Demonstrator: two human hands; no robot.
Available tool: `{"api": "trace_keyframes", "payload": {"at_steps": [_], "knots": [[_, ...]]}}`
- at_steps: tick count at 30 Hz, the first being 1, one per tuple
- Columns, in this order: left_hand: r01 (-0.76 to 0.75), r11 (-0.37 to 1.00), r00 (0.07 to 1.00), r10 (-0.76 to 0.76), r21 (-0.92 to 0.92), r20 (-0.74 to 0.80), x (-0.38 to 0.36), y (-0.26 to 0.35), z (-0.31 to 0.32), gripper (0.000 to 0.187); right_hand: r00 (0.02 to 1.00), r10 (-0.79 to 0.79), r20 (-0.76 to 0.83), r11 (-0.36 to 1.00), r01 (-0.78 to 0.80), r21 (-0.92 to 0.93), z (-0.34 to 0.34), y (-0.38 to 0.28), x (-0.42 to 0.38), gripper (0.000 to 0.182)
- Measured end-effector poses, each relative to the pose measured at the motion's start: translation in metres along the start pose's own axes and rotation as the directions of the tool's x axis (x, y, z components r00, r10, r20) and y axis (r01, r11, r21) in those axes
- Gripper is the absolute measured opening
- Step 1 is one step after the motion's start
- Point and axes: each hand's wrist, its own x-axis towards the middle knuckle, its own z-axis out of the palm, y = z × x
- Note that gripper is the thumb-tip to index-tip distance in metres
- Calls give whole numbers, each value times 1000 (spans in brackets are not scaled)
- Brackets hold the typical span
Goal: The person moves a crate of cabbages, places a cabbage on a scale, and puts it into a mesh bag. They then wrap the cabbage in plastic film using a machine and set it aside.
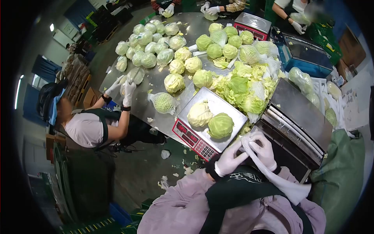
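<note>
My left hand (230, 159) and my right hand (263, 151), both in white gloves, pinch one end of a white foam net sleeve (278, 178). The sleeve hangs flattened from my fingers down over my right forearm. Just beyond my hands, a pale cabbage (200, 114) and a greener cabbage (221, 125) sit side by side on the metal pan of a red digital scale (206, 150). Neither hand touches them. Left of the scale lies a cabbage in a foam net (163, 103).
Loose leaves (241, 85) pile up behind the scale, near bare cabbages (214, 50). Wrapped cabbages (150, 45) crowd the table's far left. A co-worker (89, 128) handles one at the left; others stand across the table. A wrapping machine (300, 117) stands at my right.
</note>
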Motion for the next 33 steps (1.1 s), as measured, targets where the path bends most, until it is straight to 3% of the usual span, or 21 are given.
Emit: {"api": "trace_keyframes", "payload": {"at_steps": [1, 2, 4, 6, 7, 8, 10, 12, 13, 14, 16, 17, 18, 20, 23, 26, 27, 28, 30, 31, 33], "knots": [[52, 998, 997, -53, -17, -52, -5, -7, 7, 38, 973, -229, -16, 903, 206, -377, 1, -3, -3, 7], [103, 994, 989, -106, -39, -104, -9, -13, 9, 29, 896, -440, 57, 631, 354, -690, 2, -6, -4, 6], [45, 997, 995, -39, 59, -94, -9, -10, 1, 23, 865, -483, 139, 538, 418, -732, -7, -4, -6, 7], [-6, 987, 996, 19, 158, -83, -13, -15, -5, 17, 985, -123, -125, 961, 87, -261, -14, 1, -9, 7], [70, 996, 996, -67, 46, -56, -14, -21, -8, 12, 995, 30, -93, 985, -14, 170, -16, -6, -5, 13], [146, 987, 989, -148, -64, -20, -17, -26, -10, 7, 965, 261, -6, 839, -224, 496, -14, -14, -7, 28], [123, 977, 991, -129, -174, -26, -14, -20, -7, 6, 904, 393, 165, 742, -418, 524, -22, -17, -5, 47], [108, 681, 969, -235, -724, -77, -10, -10, -4, 11, 798, 508, 323, 669, -602, 436, -19, -18, -8, 55], [124, 616, 954, -290, -778, -77, -9, -2, -8, 16, 712, 414, 567, 617, -678, 399, -56, 10, -11, 61], [80, 541, 985, -173, -837, -18, -8, -18, -18, 20, 663, 468, 584, 732, -661, 165, -84, 28, -12, 58], [123, 485, 957, -288, -866, -25, -12, -20, -22, 28, 762, 376, 527, 904, -427, -28, -65, 20, 0, 50], [215, 454, 950, -302, -865, 78, -16, -17, -27, 34, 797, 322, 511, 865, -467, 184, -37, -1, 7, 40], [308, 424, 933, -310, -852, 183, -21, -12, -34, 40, 947, -142, 287, 982, 98, 163, 9, -25, -7, 39], [350, 787, 932, -239, -508, 272, -33, 8, -40, 56, 800, 188, 570, 939, -316, 133, -44, -10, 46, 34], [230, 966, 948, -250, -119, -195, -44, -64, -71, 41, 895, 302, 329, 906, -162, -391, -42, 12, 74, 24], [-14, 993, 667, -75, -114, -741, -27, -70, -74, 11, 999, -13, 48, 708, 42, -705, -29, 60, 108, 31], [40, 993, 590, -113, -110, -799, -17, -77, -78, 16, 988, -136, 70, 858, 152, -491, -42, 93, 124, 41], [95, 989, 508, -145, -112, -849, -9, -94, -86, 23, 985, -167, 36, 840, 161, -517, -23, 96, 125, 50], [376, 925, 567, -281, -61, -774, 0, -92, -85, 40, 935, -49, 352, 350, 346, -871, -30, 117, 137, 45], [335, 937, 589, -289, -98, -755, 0, -99, -87, 40, 937, -62, 343, 345, 342, -874, -33, 125, 140, 45], [208, 963, 666, -267, -170, -696, -6, -109, -85, 39, 990, 64, 129, 903, -3, -430, -43, 136, 133, 33]]}}
